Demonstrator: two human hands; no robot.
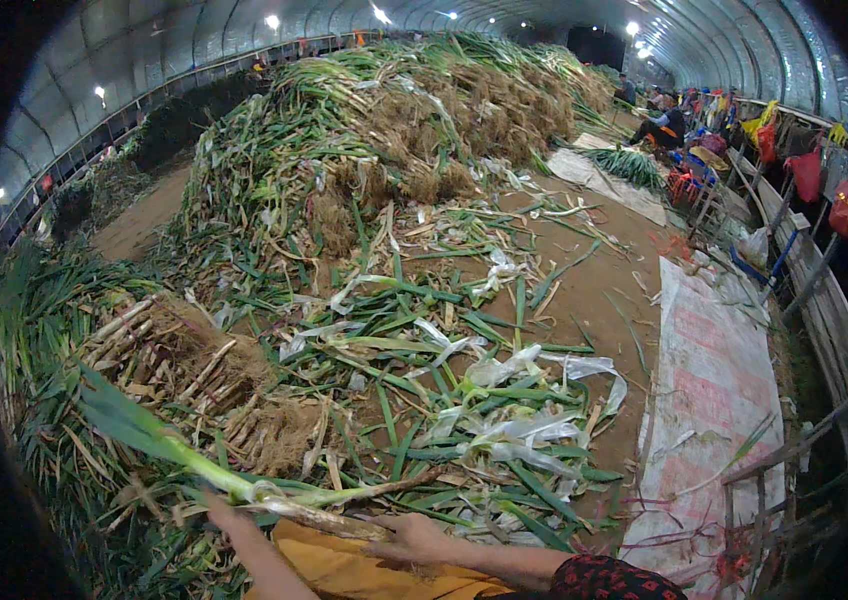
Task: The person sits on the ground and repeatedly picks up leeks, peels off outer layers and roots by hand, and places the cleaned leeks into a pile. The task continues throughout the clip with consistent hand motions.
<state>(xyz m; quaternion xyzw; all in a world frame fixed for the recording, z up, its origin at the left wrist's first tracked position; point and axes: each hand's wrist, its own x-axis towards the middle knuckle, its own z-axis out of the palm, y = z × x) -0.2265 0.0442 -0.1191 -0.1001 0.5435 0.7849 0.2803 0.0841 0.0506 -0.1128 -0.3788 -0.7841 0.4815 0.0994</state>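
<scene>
A large green onion (218,472) lies slantwise before me, its broad green leaf end up to the left and its pale, soil-marked shank toward the right. My right hand (413,540) grips the shank near its lower end. Blurred, my left hand (233,525) closes at the middle of the stalk, where a pale outer layer (268,491) curls loose; its fingertips are hidden. One thin side leaf with a brown, dry tip (401,481) sticks out to the right. Below the stalk, yellow-orange cloth (341,559) covers my lap.
Rooty green onions (169,345) lie at left; a tall heap (394,112) rises behind. Leaf trimmings and translucent plastic-like strips (521,435) litter the ground. A woven sheet (716,375) lies at right beside a wooden rail (806,262). People (664,124) sit farther back under the arched tunnel roof.
</scene>
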